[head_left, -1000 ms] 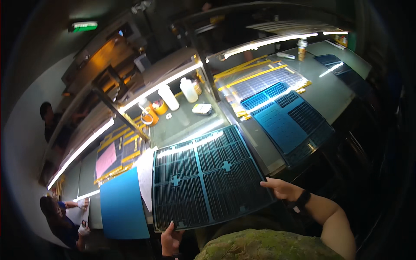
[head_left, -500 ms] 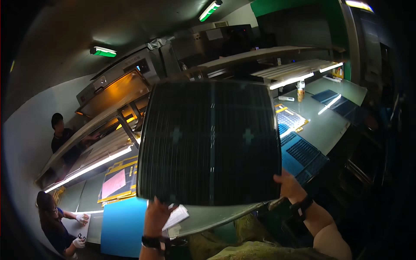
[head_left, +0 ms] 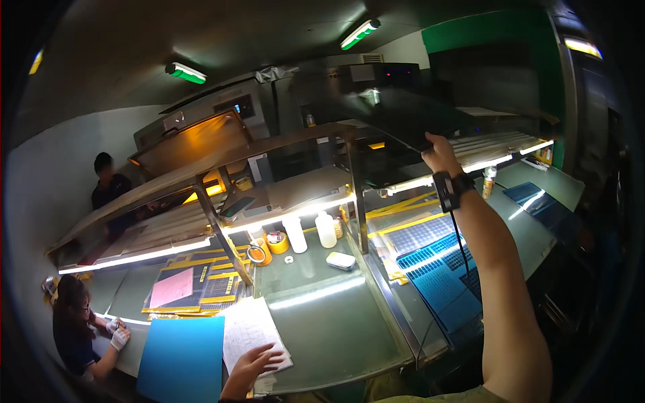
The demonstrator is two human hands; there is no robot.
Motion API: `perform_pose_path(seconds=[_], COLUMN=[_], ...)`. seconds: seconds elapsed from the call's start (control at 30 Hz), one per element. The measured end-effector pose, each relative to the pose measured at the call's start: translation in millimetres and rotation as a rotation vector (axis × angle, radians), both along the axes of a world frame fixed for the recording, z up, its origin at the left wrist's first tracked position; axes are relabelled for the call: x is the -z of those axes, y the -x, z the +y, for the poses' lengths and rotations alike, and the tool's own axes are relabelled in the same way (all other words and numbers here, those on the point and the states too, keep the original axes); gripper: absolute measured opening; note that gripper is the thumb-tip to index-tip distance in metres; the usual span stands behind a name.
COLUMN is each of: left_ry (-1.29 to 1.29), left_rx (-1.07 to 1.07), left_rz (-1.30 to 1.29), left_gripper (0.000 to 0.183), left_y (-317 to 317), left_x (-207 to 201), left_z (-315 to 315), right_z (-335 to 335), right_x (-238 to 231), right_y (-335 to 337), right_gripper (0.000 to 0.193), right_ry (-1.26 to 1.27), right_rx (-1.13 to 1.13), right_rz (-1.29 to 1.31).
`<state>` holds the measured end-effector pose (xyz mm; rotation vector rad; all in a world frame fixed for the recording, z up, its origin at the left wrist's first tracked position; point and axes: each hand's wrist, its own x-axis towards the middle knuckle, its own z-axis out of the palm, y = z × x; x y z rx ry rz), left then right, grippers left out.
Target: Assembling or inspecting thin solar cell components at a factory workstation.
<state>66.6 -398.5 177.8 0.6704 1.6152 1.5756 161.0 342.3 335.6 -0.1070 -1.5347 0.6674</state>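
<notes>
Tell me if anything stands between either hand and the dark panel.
Nothing visible stands between the right hand and the dark panel; its grip is on the panel's edge. Between the left hand and the panel, in this view, lie a white bottle and a shelf upright; depth is hard to judge.

A thin, flat, dark panel [head_left: 411, 122], almost black, is raised at the height of the shelf [head_left: 500, 143] over the bench. The right hand [head_left: 441, 156] grips it at its near edge, close to a corner. It is tilted, and its near edge slopes down from left to right toward the fingers. Its surface is blurred and dim, so any pattern is unreadable and its far outline melts into the dark background. Whether it touches the shelf cannot be told.
</notes>
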Motion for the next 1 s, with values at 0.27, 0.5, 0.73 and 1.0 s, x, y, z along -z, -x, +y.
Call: perform_pose_path(seconds=[0.27,0.5,0.73,1.0], left_ry=[-0.059,-0.092,-0.126,-0.144], left_rx=[-0.556,-0.923,-0.883,-0.861], left_rz=[-0.227,-0.316,-0.361,-0.326], left_gripper=[0.039,0.034,0.032,0.03], left_y=[-15,-35,-16,-35], left_x=[57,92,93,80], left_z=[-121,-170,-136,-117], right_z=[38,-35,-10,-3], right_x=[-26,-50,-35,35], right_y=[25,-24,-21,-11], right_gripper=[0.018,0.021,0.014,0.056], right_ry=[-0.15,0.754,0.714,0.879], right_rx=[0.088,-0.646,-0.429,-0.585], right_rz=[-0.275,0.364,0.262,-0.21])
